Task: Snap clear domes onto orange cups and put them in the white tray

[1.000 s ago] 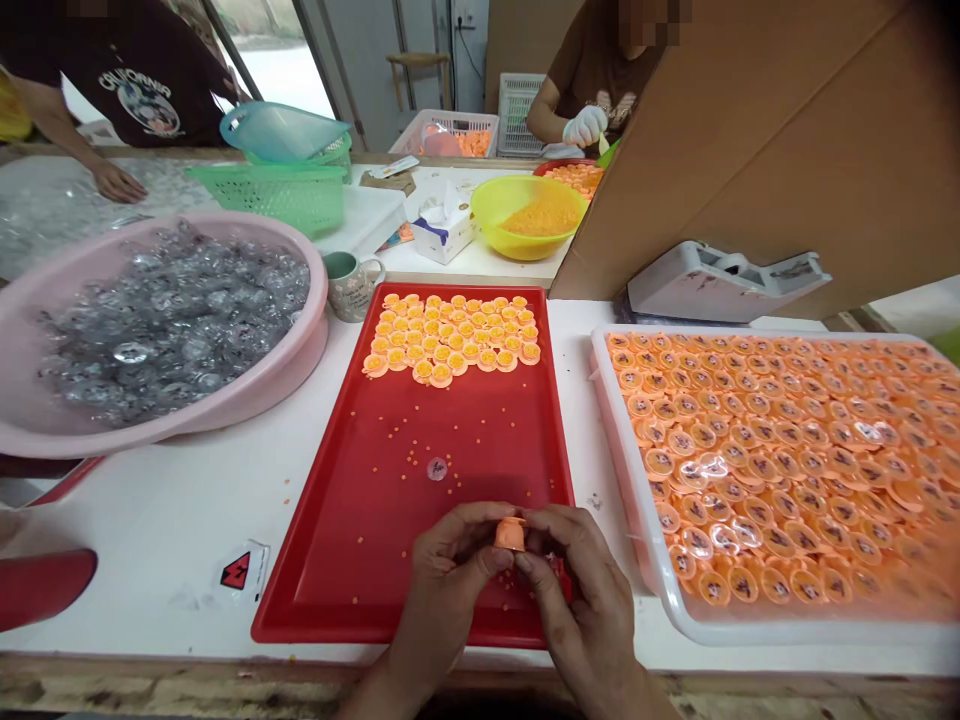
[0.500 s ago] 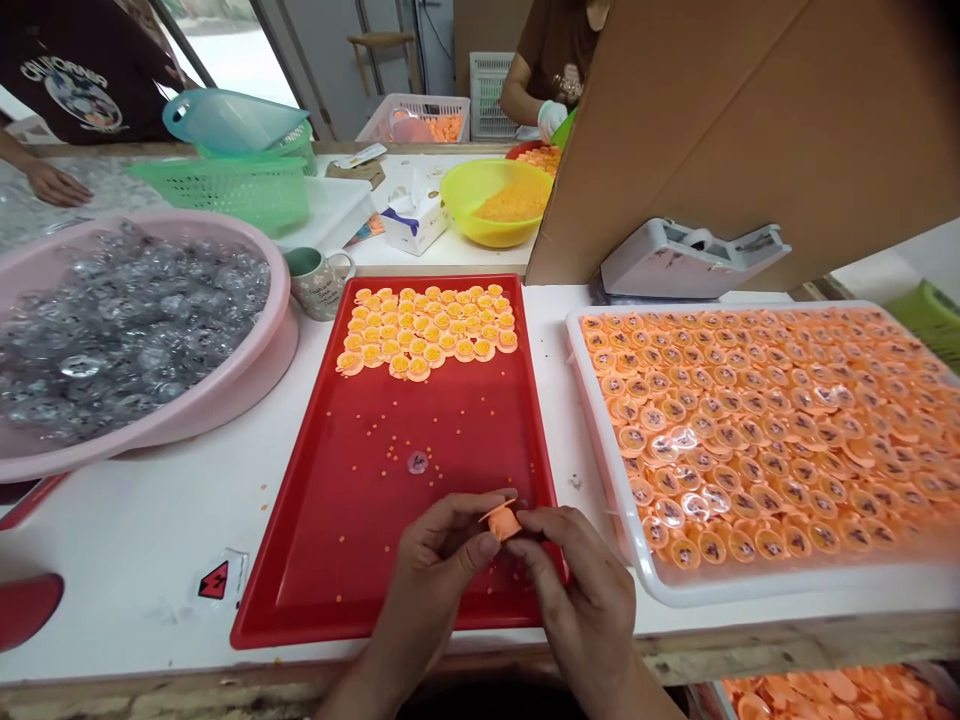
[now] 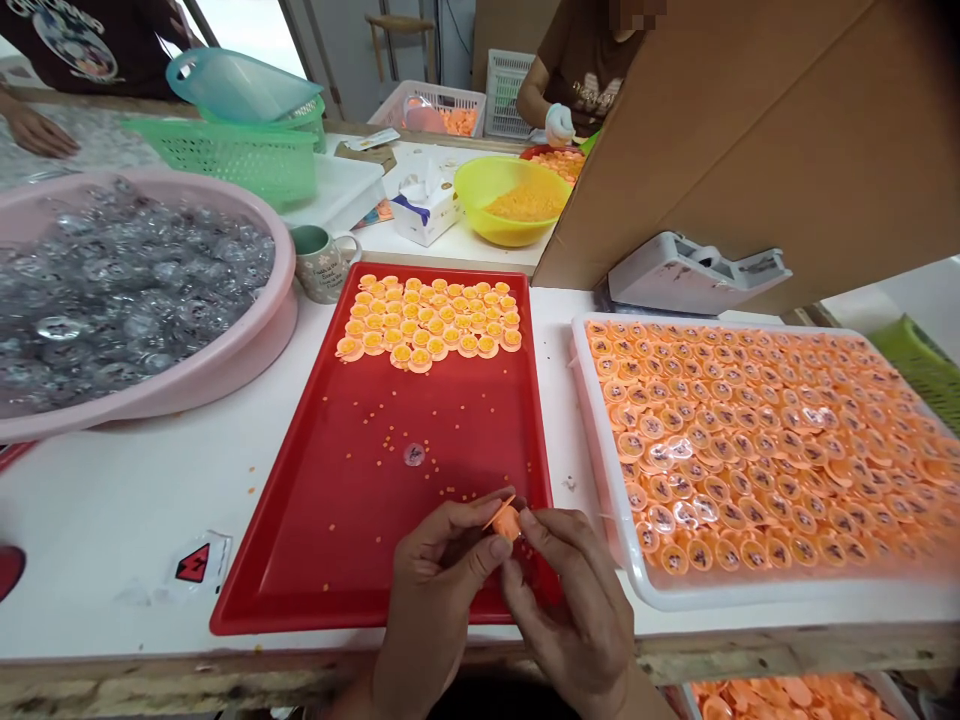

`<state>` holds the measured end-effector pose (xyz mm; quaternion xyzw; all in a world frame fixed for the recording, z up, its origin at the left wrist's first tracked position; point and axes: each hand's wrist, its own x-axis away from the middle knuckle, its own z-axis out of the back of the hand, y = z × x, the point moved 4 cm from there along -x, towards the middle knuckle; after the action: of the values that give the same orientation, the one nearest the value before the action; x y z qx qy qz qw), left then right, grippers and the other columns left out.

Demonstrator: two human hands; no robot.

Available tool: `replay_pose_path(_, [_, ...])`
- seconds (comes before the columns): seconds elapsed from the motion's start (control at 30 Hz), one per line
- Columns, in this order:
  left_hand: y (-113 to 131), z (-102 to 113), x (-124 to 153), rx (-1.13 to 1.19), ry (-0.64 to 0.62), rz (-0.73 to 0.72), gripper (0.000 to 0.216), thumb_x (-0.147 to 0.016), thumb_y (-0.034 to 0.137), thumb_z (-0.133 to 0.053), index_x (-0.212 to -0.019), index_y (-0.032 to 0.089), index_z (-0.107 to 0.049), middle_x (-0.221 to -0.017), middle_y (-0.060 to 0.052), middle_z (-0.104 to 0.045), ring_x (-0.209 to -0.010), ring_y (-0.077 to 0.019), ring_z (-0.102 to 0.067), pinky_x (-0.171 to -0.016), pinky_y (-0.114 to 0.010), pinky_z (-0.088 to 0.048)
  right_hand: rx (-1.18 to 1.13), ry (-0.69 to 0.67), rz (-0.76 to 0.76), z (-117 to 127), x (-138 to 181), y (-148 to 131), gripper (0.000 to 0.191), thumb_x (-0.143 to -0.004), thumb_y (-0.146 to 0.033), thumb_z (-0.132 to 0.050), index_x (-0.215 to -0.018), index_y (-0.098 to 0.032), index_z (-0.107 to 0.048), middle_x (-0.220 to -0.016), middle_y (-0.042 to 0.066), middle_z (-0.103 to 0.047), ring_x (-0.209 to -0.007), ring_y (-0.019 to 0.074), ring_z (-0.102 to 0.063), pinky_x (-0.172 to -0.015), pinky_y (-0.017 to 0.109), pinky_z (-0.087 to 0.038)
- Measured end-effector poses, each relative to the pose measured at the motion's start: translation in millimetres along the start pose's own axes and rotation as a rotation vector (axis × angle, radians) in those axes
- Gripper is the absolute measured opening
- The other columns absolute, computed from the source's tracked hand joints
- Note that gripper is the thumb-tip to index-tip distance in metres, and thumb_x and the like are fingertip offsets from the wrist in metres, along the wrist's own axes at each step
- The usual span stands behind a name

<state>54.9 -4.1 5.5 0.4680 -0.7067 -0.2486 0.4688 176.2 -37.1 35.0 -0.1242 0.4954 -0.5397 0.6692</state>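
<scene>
Head view: the left hand (image 3: 439, 585) and right hand (image 3: 570, 610), fingers curled inward, pinched a small orange plastic cap (image 3: 507, 522) between thumbs and forefingers, above the near end of a rectangular red plastic tray (image 3: 360, 480). Packed orange caps (image 3: 427, 320) lay at the tray's far end; a white rectangular tray (image 3: 622, 530) of similar caps stood right, and a round pink plastic basin (image 3: 281, 290) of clear discs (image 3: 127, 290) left.

Basin (image 3: 281, 290) left | work tray (image 3: 300, 560) centre | filled tray (image 3: 609, 480) right | bowl (image 3: 517, 235) behind
</scene>
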Motion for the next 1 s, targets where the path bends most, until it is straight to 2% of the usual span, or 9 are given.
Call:
replay_pose_path(0.17, [1, -3, -7, 0.016, 0.022, 0.046, 0.016, -0.068, 0.021, -0.081, -0.083, 0.018, -0.075, -0.082, -0.003, -0.074, -0.082, -0.0148, -0.066, -0.076, -0.021, -0.054, -0.004, -0.113, 0.005, -4, 0, 11, 0.051, -0.081, 0.001, -0.062, -0.127, -0.019, -0.054, -0.103, 0.011, -0.061, -0.094, 0.0215, -0.059, -0.077, 0.037, -0.054])
replay_pose_path(0.3, [-1, -4, -9, -0.083, -0.038, 0.071, 0.016, -0.081, 0.028, -0.069, -0.092, 0.018, -0.074, -0.089, -0.005, -0.074, -0.084, -0.0153, -0.066, -0.077, -0.023, -0.054, -0.039, -0.065, -0.060, -3, 2, 21, 0.043, -0.081, -0.001, -0.063, -0.119, -0.019, -0.058, -0.101, 0.009, -0.060, -0.092, 0.0197, -0.060, -0.077, 0.034, -0.055])
replay_pose_path(0.37, [-1, -5, -8, -0.162, -0.046, 0.057, 0.018, -0.080, 0.027, -0.069, -0.095, 0.018, -0.073, -0.094, -0.005, -0.075, -0.088, -0.0167, -0.068, -0.080, -0.023, -0.055, -0.052, -0.046, -0.085, -3, 4, 23, 0.042, -0.081, -0.001, -0.062, -0.118, -0.020, -0.059, -0.101, 0.009, -0.060, -0.092, 0.0193, -0.060, -0.077, 0.033, -0.055])
replay_pose_path(0.5, [2, -8, -6, -0.333, 0.014, -0.034, 0.025, -0.067, 0.018, -0.076, -0.092, 0.017, -0.072, -0.087, -0.003, -0.076, -0.082, -0.0185, -0.071, -0.074, -0.023, -0.058, -0.047, -0.060, -0.071, -2, 6, 20, 0.046, -0.083, 0.000, -0.059, -0.125, -0.020, -0.056, -0.105, 0.010, -0.059, -0.096, 0.0203, -0.059, -0.078, 0.033, -0.054])
replay_pose_path(0.67, [11, -14, -7, -0.539, 0.017, -0.182, 0.016, -0.074, 0.015, -0.065, -0.088, 0.016, -0.073, -0.078, -0.002, -0.075, -0.072, -0.0151, -0.072, -0.065, -0.019, -0.058, -0.056, -0.074, -0.011, -5, 10, 13, 0.050, -0.083, 0.004, -0.057, -0.127, -0.018, -0.056, -0.105, 0.011, -0.059, -0.096, 0.0204, -0.058, -0.080, 0.034, -0.053])
replay_pose_path(0.83, [17, -9, -7, -0.664, 0.039, -0.349, 0.017, -0.071, 0.009, -0.065, -0.084, 0.016, -0.074, -0.077, -0.002, -0.076, -0.069, -0.0144, -0.072, -0.065, -0.018, -0.058, -0.067, -0.068, -0.007, -7, 12, 15, 0.051, -0.083, 0.005, -0.057, -0.128, -0.018, -0.055, -0.108, 0.011, -0.059, -0.099, 0.0195, -0.058, -0.084, 0.032, -0.051])
replay_pose_path(0.9, [17, -6, -8, -0.704, 0.046, -0.379, 0.016, -0.072, 0.011, -0.066, -0.085, 0.016, -0.074, -0.077, -0.002, -0.076, -0.069, -0.0145, -0.072, -0.065, -0.018, -0.059, -0.109, -0.100, -0.068, -7, 12, 19, 0.046, -0.084, 0.003, -0.057, -0.124, -0.021, -0.058, -0.106, 0.009, -0.060, -0.099, 0.0184, -0.058, -0.083, 0.030, -0.051])
replay_pose_path(1.0, [13, -2, -11, -0.726, -0.028, -0.332, 0.019, -0.075, 0.014, -0.067, -0.092, 0.016, -0.073, -0.083, -0.004, -0.077, -0.074, -0.0159, -0.072, -0.068, -0.019, -0.059, -0.238, -0.138, -0.274, -7, 11, 32, 0.038, -0.087, -0.006, -0.058, -0.120, -0.024, -0.060, -0.099, 0.005, -0.058, -0.090, 0.0169, -0.059, -0.077, 0.028, -0.052])
